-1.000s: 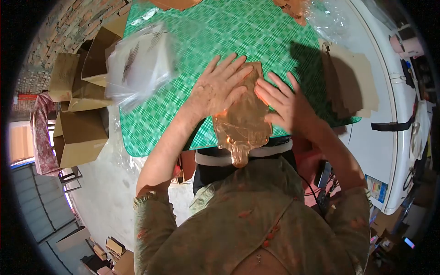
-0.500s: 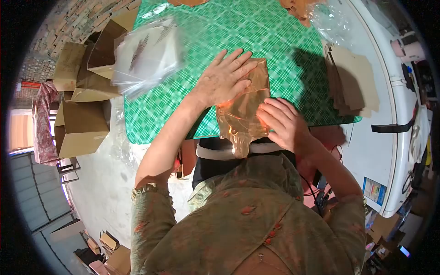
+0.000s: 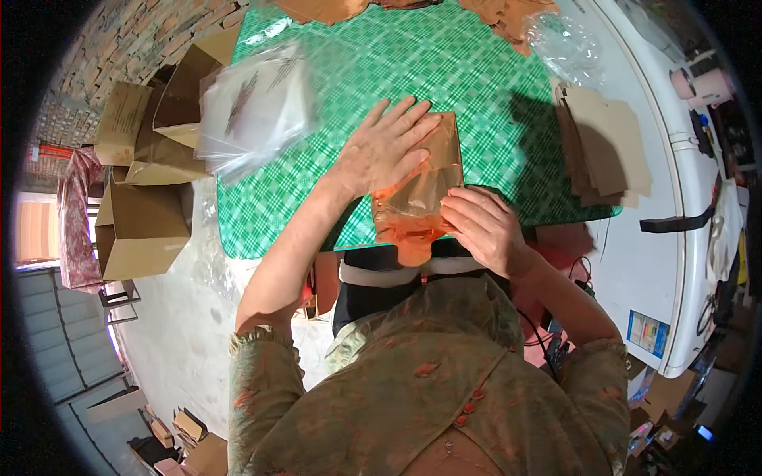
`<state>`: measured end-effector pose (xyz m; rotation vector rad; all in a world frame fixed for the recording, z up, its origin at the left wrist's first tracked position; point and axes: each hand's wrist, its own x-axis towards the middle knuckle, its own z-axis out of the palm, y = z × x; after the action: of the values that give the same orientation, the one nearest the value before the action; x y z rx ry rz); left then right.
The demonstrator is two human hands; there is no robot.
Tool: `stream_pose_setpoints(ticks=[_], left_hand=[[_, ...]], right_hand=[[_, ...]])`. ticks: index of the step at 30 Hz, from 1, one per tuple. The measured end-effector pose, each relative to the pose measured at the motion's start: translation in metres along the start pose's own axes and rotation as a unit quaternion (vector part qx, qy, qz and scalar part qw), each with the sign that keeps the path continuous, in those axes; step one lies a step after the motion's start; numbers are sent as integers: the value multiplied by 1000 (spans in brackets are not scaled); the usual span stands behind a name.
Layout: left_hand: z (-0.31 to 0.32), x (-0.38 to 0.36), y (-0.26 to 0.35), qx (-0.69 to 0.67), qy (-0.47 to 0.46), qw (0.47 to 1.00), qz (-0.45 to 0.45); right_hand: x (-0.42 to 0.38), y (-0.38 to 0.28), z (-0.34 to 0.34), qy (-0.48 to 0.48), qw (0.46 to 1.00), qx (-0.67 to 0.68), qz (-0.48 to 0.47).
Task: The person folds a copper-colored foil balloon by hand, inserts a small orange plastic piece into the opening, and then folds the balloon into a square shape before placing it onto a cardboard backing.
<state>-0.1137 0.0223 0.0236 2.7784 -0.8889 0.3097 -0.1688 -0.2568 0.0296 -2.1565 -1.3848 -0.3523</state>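
Main piece: we list one flat, glossy, copper-orange piece [image 3: 421, 194], long in outline, with a straight far end and a rounded tab at the near end. It lies on the green-and-white checked table covering [image 3: 357, 67], its tab reaching past the near edge, towards our body.
Left hand: our left hand [image 3: 385, 151] rests palm down over the far left part of the piece, fingers open and spread, gripping nothing.
Right hand: our right hand [image 3: 486, 230] touches the near right edge of the piece, fingers bent and close together; whether they pinch it we cannot tell.
Left of the piece: we count in a loose stack of clear plastic sleeves [image 3: 258, 107] with dark print, lying on the covering, well apart from our left hand.
Right of the piece: flat tan card-like sheets [image 3: 607, 143], overlapping at the right side of the table.
Far side: further copper-orange pieces [image 3: 321, 8], cut off by the top of the view, and crumpled clear plastic [image 3: 563, 47] at the far right corner.
Surroundings: open brown cardboard boxes [image 3: 147, 230] left of the table; a brick wall [image 3: 151, 36] beyond them; a black strap [image 3: 676, 223] on the white surface to the right.
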Motion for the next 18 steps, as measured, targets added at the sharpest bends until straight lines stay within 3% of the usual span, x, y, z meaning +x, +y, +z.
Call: stream_pose_setpoints(ticks=[8, 11, 18], left_hand=[[-1, 0, 0, 1, -5, 1000, -1], [-2, 1, 0, 3, -3, 1000, 2], [-2, 1, -1, -7, -6, 1000, 0]], right_hand=[[13, 1, 0, 43, 991, 92, 89], [22, 1, -11, 33, 998, 20, 50], [33, -6, -18, 31, 980, 133, 144]])
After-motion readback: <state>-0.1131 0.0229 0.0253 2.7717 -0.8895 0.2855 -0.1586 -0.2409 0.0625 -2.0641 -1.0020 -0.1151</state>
